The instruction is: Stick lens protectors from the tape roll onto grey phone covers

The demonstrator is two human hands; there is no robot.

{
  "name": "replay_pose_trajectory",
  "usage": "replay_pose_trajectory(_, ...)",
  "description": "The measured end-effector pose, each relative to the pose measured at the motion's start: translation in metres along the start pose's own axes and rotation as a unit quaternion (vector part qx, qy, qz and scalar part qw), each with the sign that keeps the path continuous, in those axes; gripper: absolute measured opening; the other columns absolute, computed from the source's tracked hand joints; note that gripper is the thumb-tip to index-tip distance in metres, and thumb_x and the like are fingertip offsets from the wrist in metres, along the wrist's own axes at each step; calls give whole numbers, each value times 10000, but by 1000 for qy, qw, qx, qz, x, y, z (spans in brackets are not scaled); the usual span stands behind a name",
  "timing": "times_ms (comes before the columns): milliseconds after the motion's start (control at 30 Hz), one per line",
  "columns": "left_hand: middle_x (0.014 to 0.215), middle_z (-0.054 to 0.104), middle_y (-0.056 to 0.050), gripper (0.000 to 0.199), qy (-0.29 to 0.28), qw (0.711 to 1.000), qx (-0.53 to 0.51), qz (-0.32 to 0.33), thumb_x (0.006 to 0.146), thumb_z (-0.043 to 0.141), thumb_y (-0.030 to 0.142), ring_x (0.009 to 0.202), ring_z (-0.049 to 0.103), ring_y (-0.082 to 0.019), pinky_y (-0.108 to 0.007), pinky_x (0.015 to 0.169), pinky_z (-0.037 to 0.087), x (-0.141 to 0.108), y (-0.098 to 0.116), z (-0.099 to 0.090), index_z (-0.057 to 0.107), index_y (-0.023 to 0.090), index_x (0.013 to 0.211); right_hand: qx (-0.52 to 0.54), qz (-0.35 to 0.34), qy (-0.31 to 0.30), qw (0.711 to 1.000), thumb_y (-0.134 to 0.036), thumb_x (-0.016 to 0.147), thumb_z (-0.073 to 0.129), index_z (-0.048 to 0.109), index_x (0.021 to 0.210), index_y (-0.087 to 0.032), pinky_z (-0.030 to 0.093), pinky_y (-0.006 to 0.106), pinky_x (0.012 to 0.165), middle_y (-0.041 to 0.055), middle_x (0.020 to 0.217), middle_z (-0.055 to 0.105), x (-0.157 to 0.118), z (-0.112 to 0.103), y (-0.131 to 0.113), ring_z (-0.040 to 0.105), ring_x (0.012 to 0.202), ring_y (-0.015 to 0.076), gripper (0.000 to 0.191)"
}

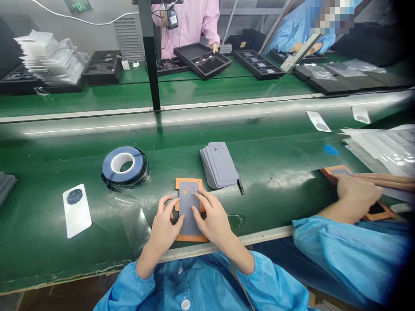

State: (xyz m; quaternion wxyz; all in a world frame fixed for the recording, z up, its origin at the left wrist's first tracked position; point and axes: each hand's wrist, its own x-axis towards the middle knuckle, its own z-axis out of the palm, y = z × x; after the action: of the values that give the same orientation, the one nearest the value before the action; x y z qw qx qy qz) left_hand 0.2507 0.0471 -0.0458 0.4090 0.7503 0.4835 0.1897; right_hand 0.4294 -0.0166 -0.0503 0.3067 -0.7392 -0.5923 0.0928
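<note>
A grey phone back panel (pixel 189 216) with round camera holes at its upper end lies on an orange fixture (pixel 191 238) near the table's front edge. My left hand (pixel 164 222) holds the panel's left edge, its thumb at the lower part and its fingertips higher up. On the opposite side my right hand (pixel 214 216) has its fingertips at the right edge and its thumb on the panel's face. The fixture's orange rim shows above, below and beside the panel. Just beyond my hands is a stack of similar grey panels (pixel 222 164).
A roll of blue film tape (pixel 129 166) and a white phone back cover (pixel 79 218) lie to the left. A dark slim tool (pixel 240 183) sits beside the stack. At right, a co-worker's hand (pixel 356 194) works over another orange fixture. Black trays (pixel 207 62) stand across the bench.
</note>
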Motion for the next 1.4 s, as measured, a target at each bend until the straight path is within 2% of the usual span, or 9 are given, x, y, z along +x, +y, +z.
replay_pose_trajectory(167,1388,521,-111,347,44,998,-38,2,899,619,292,644,537,-95,-315,716,545,-4,5,3,656,244,1240,54,47,-24,997,-339,967,540,591,1362,-207,493,583,1056,149,1356,652,-15,-9,-11,611,1248,343,420)
replay_pose_trajectory(367,1149,695,-125,465,31,966,-249,-60,960,512,515,771,661,-174,-293,662,552,-7,8,-15,624,181,1263,230,34,-73,970,-309,1002,500,547,1390,-289,514,492,1083,90,1382,644,-18,-36,-40,605,1286,276,392)
replay_pose_trajectory(533,1081,754,-137,511,4,918,-376,-121,850,681,527,917,726,-255,-356,802,583,-2,2,-25,653,154,1197,205,59,-128,969,-303,934,591,582,1335,-264,578,488,947,94,1231,708,-5,-28,-42,690,1093,293,403)
replay_pose_trajectory(667,1104,745,-162,561,13,904,-408,-126,834,705,508,873,725,-251,-333,711,583,1,-6,-26,629,132,1243,310,82,-208,924,-250,909,613,511,1429,-241,613,360,716,40,946,745,13,-9,-32,721,777,204,530)
replay_pose_trajectory(800,1225,679,-162,535,126,951,-271,-72,908,631,443,869,693,-216,-296,622,559,-6,-9,-42,548,181,1367,331,72,-181,923,-194,883,614,573,1335,-146,596,308,722,62,942,750,80,4,-15,729,805,182,457)
replay_pose_trajectory(967,1389,538,-157,458,368,929,36,-11,874,674,378,1293,530,-334,-521,1057,474,-19,-21,-78,590,234,1300,97,87,-126,984,-126,893,576,563,1338,-74,568,321,837,108,992,773,219,6,-1,733,900,195,448)
replay_pose_trajectory(1100,1508,448,-188,794,345,930,-7,-126,809,736,417,1379,472,-369,-580,1091,447,-16,-58,-96,389,236,1499,9,83,-108,991,-172,896,609,606,1280,-39,516,414,953,205,1111,732,273,3,-7,684,1086,295,406)
replay_pose_trajectory(1200,1442,546,-185,770,283,936,-144,-153,827,691,382,1225,623,-294,-454,950,568,-11,-90,-101,367,224,1506,-42,55,-107,992,-253,911,625,651,1231,-79,486,470,992,249,1252,659,249,3,-18,617,1187,353,365)
replay_pose_trajectory(1400,1337,649,-196,692,192,927,-302,-117,774,630,254,857,735,-201,-313,694,571,-12,-98,-92,430,170,1431,-112,-105,-125,980,-423,958,552,593,1369,-160,462,534,1054,203,1408,588,105,15,-23,541,1306,370,489)
